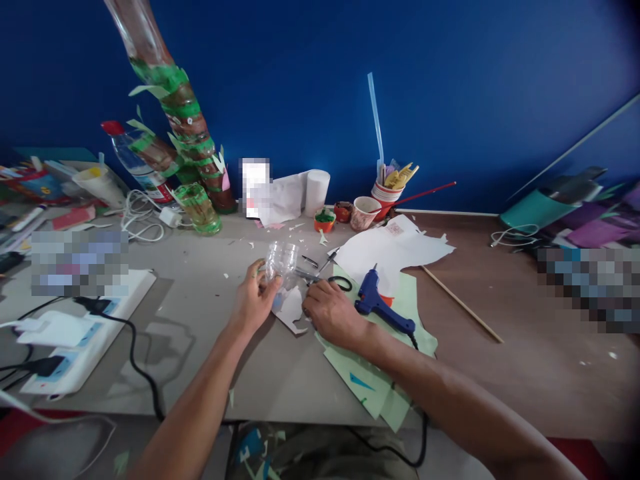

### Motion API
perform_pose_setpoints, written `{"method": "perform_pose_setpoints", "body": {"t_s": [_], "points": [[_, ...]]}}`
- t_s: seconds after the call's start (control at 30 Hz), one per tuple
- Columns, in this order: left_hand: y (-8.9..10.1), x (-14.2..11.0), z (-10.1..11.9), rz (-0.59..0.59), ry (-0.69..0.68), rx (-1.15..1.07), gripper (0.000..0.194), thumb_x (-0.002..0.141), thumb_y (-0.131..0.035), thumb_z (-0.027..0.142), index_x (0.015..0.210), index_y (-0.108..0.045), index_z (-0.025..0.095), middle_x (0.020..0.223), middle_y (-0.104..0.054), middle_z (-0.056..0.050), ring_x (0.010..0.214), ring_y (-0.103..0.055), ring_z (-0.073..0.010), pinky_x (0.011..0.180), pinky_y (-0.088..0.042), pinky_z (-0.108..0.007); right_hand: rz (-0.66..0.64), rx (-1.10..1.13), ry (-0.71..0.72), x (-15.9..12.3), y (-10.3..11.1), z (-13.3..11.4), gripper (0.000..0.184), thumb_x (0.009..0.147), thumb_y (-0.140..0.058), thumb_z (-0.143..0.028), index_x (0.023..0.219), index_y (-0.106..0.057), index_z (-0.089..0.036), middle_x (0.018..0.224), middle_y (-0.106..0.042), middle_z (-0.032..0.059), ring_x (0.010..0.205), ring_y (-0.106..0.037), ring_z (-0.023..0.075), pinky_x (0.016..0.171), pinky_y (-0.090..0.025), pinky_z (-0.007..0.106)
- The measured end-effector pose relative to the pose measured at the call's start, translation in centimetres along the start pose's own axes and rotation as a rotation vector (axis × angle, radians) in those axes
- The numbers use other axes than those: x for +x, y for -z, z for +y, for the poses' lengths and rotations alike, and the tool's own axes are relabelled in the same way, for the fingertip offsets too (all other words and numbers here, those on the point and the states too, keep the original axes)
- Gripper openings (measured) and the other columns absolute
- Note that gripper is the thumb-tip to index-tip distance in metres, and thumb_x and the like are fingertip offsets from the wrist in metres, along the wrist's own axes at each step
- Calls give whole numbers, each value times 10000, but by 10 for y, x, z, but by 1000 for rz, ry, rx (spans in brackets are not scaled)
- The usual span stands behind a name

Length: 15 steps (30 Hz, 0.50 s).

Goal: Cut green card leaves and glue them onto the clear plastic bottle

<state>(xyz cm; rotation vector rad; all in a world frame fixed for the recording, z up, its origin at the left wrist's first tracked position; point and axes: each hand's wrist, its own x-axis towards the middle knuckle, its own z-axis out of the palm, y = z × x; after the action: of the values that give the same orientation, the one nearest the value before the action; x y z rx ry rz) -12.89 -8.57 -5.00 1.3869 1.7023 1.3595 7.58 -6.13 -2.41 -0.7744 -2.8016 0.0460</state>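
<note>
My left hand (255, 297) is closed around a clear cut piece of plastic bottle (281, 261), holding it upright over the desk. Close by on the right, my right hand (327, 310) has its fingers curled down; what they grip, if anything, is hidden. A pair of scissors with black handles (343, 284) shows just beyond that hand, its blades pointing toward the bottle piece. Between my hands lies a torn scrap of white paper (291, 310). Beside my right wrist, a blue hot glue gun (383, 303) rests on pale green paper sheets (407, 293).
A tall brown-and-green bottle trunk (193, 127) stands at the back left. Paint caps (325, 219) and paper cups (365, 212) line the blue wall. A power strip (95, 347) with cables sits left; a wooden stick (463, 305) lies right. White paper (390, 250) lies behind the glue gun.
</note>
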Motion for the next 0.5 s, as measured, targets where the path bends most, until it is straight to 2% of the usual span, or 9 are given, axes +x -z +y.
{"method": "perform_pose_setpoints", "body": {"t_s": [0.13, 0.23, 0.3, 0.4, 0.5], "points": [[0, 0, 0, -16, 6, -1, 543, 775, -617, 422, 1227, -448, 175, 980, -692, -102, 793, -678, -208, 713, -528, -327, -11, 13, -20, 1, 0, -2, 103, 822, -517, -85, 768, -582, -143, 855, -591, 98, 858, -467, 227, 746, -343, 353], [0, -2, 2, -42, 17, -9, 562, 772, -619, 430, 1237, -438, 174, 991, -690, -100, 807, -674, -211, 733, -523, -341, 32, 229, -103, 3, 3, -2, 112, 820, -490, -81, 749, -543, -150, 823, -574, 89, 826, -479, 211, 754, -357, 354], [0, -2, 5, -72, 38, -36, 604, 769, -621, 438, 1267, -411, 170, 1019, -686, -107, 849, -668, -221, 754, -518, -352, 73, 613, -227, 4, 7, -1, 106, 826, -484, -108, 743, -504, -170, 757, -544, 42, 739, -480, 171, 712, -369, 321], [0, -3, 9, -110, 88, -93, 657, 764, -623, 453, 1299, -377, 163, 1044, -680, -117, 860, -662, -228, 746, -517, -358, 92, 1433, -418, 5, 14, 3, 103, 846, -510, -218, 762, -458, -191, 719, -516, -11, 591, -445, 110, 601, -351, 259], [0, -3, 14, -108, 127, -117, 653, 757, -627, 461, 1287, -392, 161, 1046, -679, -122, 860, -660, -234, 733, -517, -358, 72, 2056, -445, 5, 21, 9, 130, 834, -575, -243, 786, -470, -183, 755, -532, -23, 494, -379, 51, 563, -332, 225]]}}
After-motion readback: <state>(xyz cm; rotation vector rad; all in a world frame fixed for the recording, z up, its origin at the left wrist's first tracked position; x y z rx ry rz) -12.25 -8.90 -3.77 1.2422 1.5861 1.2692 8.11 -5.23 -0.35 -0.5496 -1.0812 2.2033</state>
